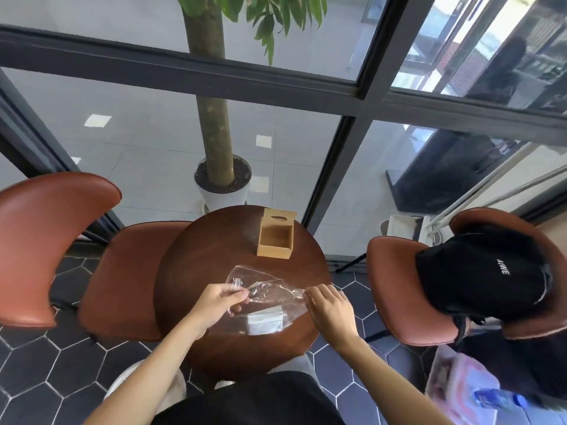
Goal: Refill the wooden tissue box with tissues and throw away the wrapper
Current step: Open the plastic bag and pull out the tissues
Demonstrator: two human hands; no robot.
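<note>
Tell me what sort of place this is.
Probably a café or office lounge corner: a small round wooden table between brown leather chairs, beside floor-to-ceiling glass partitions with a potted tree behind them.

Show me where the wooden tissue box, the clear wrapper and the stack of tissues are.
wooden tissue box [274, 240]: head view, on its open inner cavity.
clear wrapper [270, 291]: head view, on the crinkled film between the hands.
stack of tissues [265, 323]: head view, on the white top inside the film.
</note>
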